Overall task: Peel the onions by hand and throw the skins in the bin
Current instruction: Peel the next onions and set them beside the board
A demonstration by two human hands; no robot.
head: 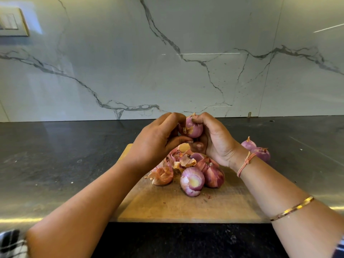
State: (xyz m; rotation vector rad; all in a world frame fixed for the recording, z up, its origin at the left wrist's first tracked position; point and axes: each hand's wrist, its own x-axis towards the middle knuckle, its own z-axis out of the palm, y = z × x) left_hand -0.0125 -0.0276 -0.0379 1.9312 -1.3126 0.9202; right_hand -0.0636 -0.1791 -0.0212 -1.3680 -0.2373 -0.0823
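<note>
Right hand (214, 142) cupped the onion (193, 127) just above the far end of the board (167, 205), fingers curled over its top and thumb tucked beneath. The left hand (154, 144) closed on the bulb's left flank, fingers hooked round it and thumb reaching under, beside a torn flap of papery skin; the knuckles hid the fingertips, so whether they pinched that flap could not be told. The step looked like stripping the last dry layer. It would go best with the right hand holding firm but not squeezing, and the left catching the flap near the root end and drawing it along the curve toward the tip, so that it came away whole and not in crumbs. The bulb was round, glossy and pale purple where bare, probably slick there, so the grip belonged on the dry parts. Below the hands lay a heap of skins (178, 159), thin, curled and brittle, orange-pink. Beside them sat a peeled onion (191, 181), its trimmed end pale yellow, touching a darker one (214, 175) with its coat on. Two more onions (248, 145) rested on the counter (55, 155), dark and faintly mottled, off the board's right edge. The board was worn, matt wood flecked with scraps. No bin showed, so the skins had yet to be cleared.
</note>
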